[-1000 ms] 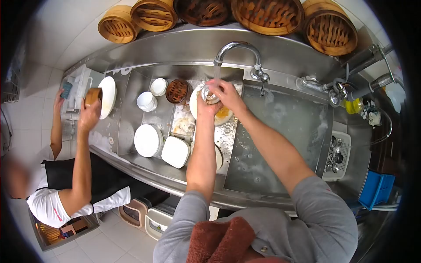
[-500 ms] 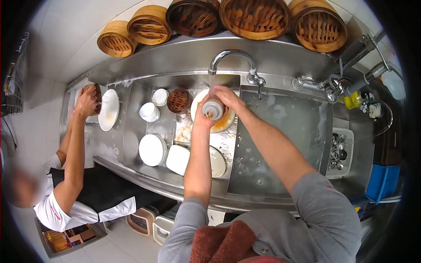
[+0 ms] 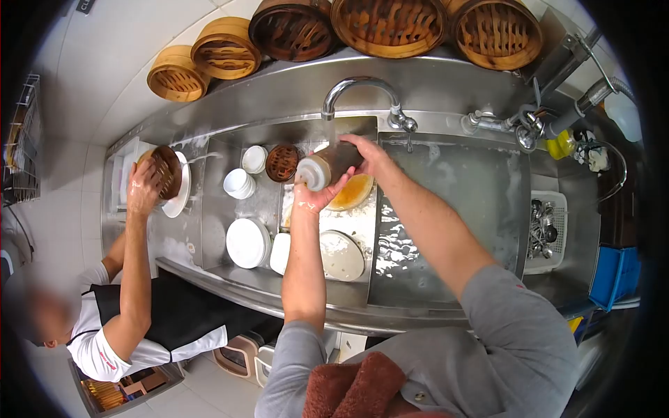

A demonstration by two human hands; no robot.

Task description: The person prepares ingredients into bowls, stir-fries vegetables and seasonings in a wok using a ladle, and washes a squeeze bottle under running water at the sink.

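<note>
Under the chrome tap (image 3: 359,83), my hands hold a translucent, brownish plastic bottle (image 3: 336,161) with a pale, narrower end pointing left and down. My left hand (image 3: 320,196) cups it from below near that end. At its far side, my right hand (image 3: 366,155) grips it, some fingers hidden behind the bottle. Water runs from the spout onto it. Below lies a round plate with an orange-yellow stain (image 3: 352,191), partly covered by the bottle and my left hand. Closer to me are a whitish round plate (image 3: 341,256) and a white dish partly behind my left forearm.
A stack of white plates (image 3: 248,243), white cups (image 3: 239,183) and a small steamer basket (image 3: 283,162) stand in the left basin. Cloudy water fills the right basin (image 3: 446,230). A co-worker's hand (image 3: 144,184) holds another steamer basket (image 3: 164,171). A cutlery basket (image 3: 562,237) sits far right.
The bottle has tipped from its end facing me to lying slantwise, its pale end swung left. My left hand has shifted left. The co-worker's basket has turned to show its slatted inside.
</note>
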